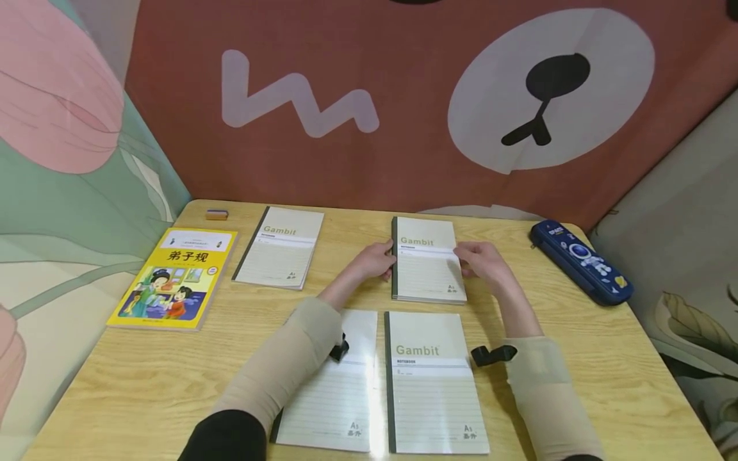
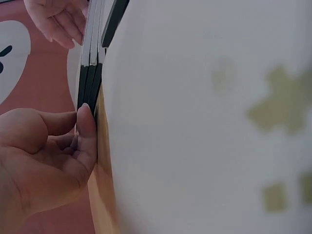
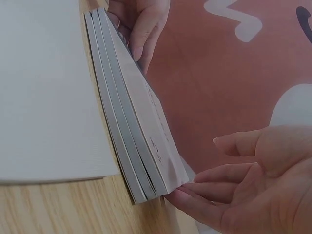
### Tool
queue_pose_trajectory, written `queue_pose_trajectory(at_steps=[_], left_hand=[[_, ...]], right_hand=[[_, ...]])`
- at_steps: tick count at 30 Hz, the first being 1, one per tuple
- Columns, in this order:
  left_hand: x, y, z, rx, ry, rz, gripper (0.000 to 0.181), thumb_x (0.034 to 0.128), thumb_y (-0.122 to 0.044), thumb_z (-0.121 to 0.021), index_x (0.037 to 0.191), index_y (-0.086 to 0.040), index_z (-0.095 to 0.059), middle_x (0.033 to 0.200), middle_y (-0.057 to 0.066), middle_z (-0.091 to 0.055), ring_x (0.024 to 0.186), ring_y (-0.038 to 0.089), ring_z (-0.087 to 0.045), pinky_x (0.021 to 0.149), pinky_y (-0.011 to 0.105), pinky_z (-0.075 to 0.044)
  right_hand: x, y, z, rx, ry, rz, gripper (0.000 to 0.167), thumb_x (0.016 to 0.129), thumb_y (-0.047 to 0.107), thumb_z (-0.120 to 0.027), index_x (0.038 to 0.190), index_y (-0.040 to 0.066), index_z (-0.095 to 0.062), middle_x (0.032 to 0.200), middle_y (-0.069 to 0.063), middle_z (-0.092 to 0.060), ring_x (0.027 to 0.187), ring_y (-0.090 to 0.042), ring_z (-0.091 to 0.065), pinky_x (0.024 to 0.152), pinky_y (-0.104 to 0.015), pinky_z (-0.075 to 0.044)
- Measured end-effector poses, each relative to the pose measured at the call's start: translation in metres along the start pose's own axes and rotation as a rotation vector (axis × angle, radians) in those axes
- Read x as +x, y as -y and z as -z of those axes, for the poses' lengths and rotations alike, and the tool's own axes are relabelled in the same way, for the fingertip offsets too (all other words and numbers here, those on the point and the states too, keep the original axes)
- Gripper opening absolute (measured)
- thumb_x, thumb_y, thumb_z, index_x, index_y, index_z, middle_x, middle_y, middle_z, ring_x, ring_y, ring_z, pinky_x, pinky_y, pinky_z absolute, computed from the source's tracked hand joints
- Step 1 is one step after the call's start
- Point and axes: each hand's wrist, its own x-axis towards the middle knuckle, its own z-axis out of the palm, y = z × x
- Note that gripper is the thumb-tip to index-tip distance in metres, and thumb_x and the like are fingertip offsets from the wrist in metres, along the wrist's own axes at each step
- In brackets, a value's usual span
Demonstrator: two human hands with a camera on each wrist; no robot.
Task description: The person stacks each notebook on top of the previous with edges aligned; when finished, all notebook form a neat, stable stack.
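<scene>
A neat stack of notebooks (image 1: 428,269), with "Gambit" on the top cover and dark spines, lies at the table's back middle. Several layers show along its edge in the wrist views. At the spine, my left hand (image 1: 375,260) pinches the stack's edge (image 2: 89,83) between curled fingers and thumb. On the opposite side, my right hand (image 1: 481,259) touches the page edges (image 3: 131,112). Its fingers (image 3: 204,190) reach a corner while the thumb stands apart from the stack. Two larger notebooks (image 1: 436,397), (image 1: 328,403) lie in front, the left one partly under my left forearm.
Another notebook (image 1: 280,246) lies at the back left, beside a yellow picture book (image 1: 175,278). A small eraser (image 1: 216,215) sits near the back left corner. The dark blue pencil case (image 1: 581,262) lies at the right. A printed curtain (image 1: 403,166) hangs behind the table (image 1: 144,384).
</scene>
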Motion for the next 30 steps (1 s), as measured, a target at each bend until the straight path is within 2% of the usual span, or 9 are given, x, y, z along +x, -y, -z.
queue_pose_trajectory(at_steps=[6,10,13,17,20,24,27,30], left_hand=[[-0.002,-0.001,-0.004,0.011,-0.023,0.006,0.060,0.1094,-0.016,-0.045,0.163,-0.005,-0.021,0.075,0.005,-0.056,0.064,0.012,-0.056,0.060,0.019,-0.051],[-0.002,-0.002,-0.004,-0.052,-0.013,0.002,0.060,0.1088,-0.015,-0.046,0.163,-0.005,-0.023,0.081,0.006,-0.057,0.067,0.013,-0.057,0.064,0.020,-0.057],[-0.004,-0.001,-0.001,-0.101,-0.014,0.000,0.060,0.1083,-0.014,-0.046,0.163,-0.004,-0.024,0.087,0.007,-0.057,0.069,0.014,-0.058,0.068,0.023,-0.060],[-0.011,-0.001,0.006,-0.059,-0.065,-0.022,0.057,0.1075,-0.011,-0.045,0.162,-0.004,-0.029,0.089,0.012,-0.061,0.069,0.016,-0.059,0.066,0.024,-0.058],[-0.021,-0.005,0.010,0.018,-0.092,-0.066,0.055,0.1069,-0.010,-0.044,0.161,-0.007,-0.034,0.093,0.020,-0.067,0.069,0.018,-0.058,0.060,0.022,-0.050],[-0.039,-0.009,0.015,0.084,-0.093,-0.121,0.052,0.1075,-0.012,-0.042,0.159,-0.009,-0.038,0.109,0.023,-0.069,0.077,0.025,-0.063,0.055,0.020,-0.041],[-0.057,-0.008,0.018,0.103,-0.092,-0.151,0.050,0.1077,-0.013,-0.042,0.158,-0.008,-0.040,0.121,0.022,-0.067,0.090,0.031,-0.067,0.056,0.020,-0.043],[-0.076,-0.004,0.018,0.114,-0.096,-0.175,0.049,0.1082,-0.014,-0.043,0.157,-0.007,-0.042,0.124,0.021,-0.066,0.096,0.031,-0.069,0.060,0.021,-0.047]], right_hand=[[-0.003,0.000,0.001,0.014,0.013,-0.005,0.061,0.110,0.029,-0.047,0.160,0.000,-0.029,0.168,-0.021,-0.030,0.149,-0.035,-0.040,0.118,-0.049,-0.046],[-0.008,-0.002,0.003,0.015,0.013,0.016,0.062,0.110,0.028,-0.046,0.162,0.001,-0.026,0.169,-0.020,-0.028,0.149,-0.035,-0.038,0.117,-0.050,-0.046],[-0.013,-0.004,0.003,0.008,0.025,0.061,0.063,0.110,0.028,-0.045,0.163,0.001,-0.022,0.167,-0.024,-0.030,0.149,-0.037,-0.039,0.115,-0.051,-0.048],[-0.019,-0.007,0.004,-0.010,0.068,0.150,0.067,0.111,0.032,-0.043,0.163,-0.001,-0.017,0.163,-0.030,-0.033,0.148,-0.043,-0.040,0.114,-0.057,-0.047],[-0.026,-0.012,0.008,-0.059,0.072,0.205,0.068,0.112,0.035,-0.039,0.163,-0.002,-0.015,0.161,-0.033,-0.033,0.145,-0.048,-0.040,0.113,-0.061,-0.046],[-0.041,-0.023,0.011,-0.170,-0.014,0.259,0.066,0.112,0.039,-0.039,0.162,0.000,-0.023,0.159,-0.032,-0.036,0.135,-0.049,-0.051,0.106,-0.060,-0.052],[-0.052,-0.028,0.011,-0.253,-0.096,0.295,0.066,0.111,0.044,-0.041,0.160,0.002,-0.032,0.157,-0.030,-0.041,0.124,-0.048,-0.060,0.099,-0.056,-0.057],[-0.065,-0.032,0.009,-0.296,-0.131,0.319,0.065,0.110,0.045,-0.042,0.158,0.002,-0.036,0.156,-0.029,-0.043,0.118,-0.046,-0.064,0.096,-0.054,-0.058]])
